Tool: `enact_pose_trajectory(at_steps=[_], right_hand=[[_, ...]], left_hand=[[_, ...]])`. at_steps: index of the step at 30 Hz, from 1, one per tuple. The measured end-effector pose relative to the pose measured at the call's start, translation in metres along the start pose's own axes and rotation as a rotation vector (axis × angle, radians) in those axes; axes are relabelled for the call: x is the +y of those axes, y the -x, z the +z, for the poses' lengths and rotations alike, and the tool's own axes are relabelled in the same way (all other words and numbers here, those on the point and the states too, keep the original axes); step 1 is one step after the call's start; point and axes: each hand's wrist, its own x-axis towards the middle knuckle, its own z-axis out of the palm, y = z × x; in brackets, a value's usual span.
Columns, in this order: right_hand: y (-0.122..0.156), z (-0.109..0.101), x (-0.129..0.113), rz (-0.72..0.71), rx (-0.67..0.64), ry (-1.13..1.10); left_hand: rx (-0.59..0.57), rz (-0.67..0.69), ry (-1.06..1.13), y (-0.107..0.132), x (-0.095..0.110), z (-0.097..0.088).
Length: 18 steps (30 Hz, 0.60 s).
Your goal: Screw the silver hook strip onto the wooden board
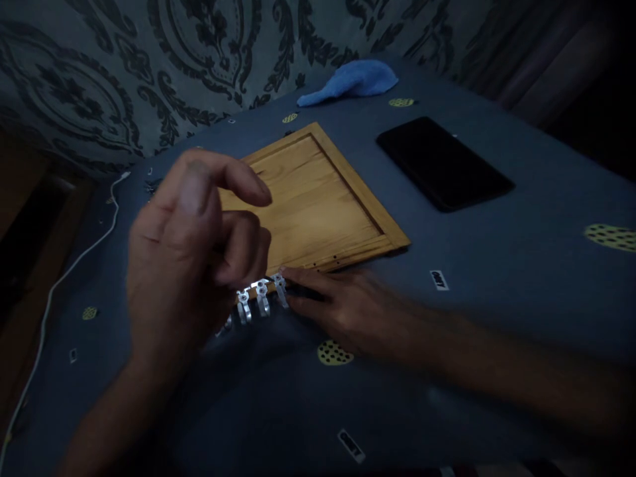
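A wooden framed board (318,199) lies flat on a blue bedsheet (497,265). Several small silver metal clips (261,298) sit in a row at its near edge. My left hand (193,258) hovers raised above the board's near left corner, fingers loosely curled with the index finger bent forward and nothing visible in them. My right hand (348,308) lies low on the sheet, its fingertips reaching to the clips at the board's near edge; the hand is blurred.
A black phone (442,162) lies face up to the right of the board. A crumpled blue cloth (352,79) sits at the far edge. A white cable (64,271) runs down the left side. A patterned curtain (149,59) hangs behind.
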Motion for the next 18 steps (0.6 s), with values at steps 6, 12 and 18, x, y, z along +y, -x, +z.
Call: enact_pose_trajectory(at_steps=[6,12,18], right_hand=[[-0.001,-0.004,0.000,0.005,-0.077,0.040],[0.000,-0.004,0.001,-0.015,-0.017,0.004],[0.000,-0.002,0.002,-0.018,-0.011,-0.010]], left_hand=[[0.080,0.145,-0.147,-0.006,0.003,-0.005],[0.142,0.091,-0.112,-0.018,-0.016,-0.024],[0.219,0.064,-0.155,-0.013,-0.022,-0.066]])
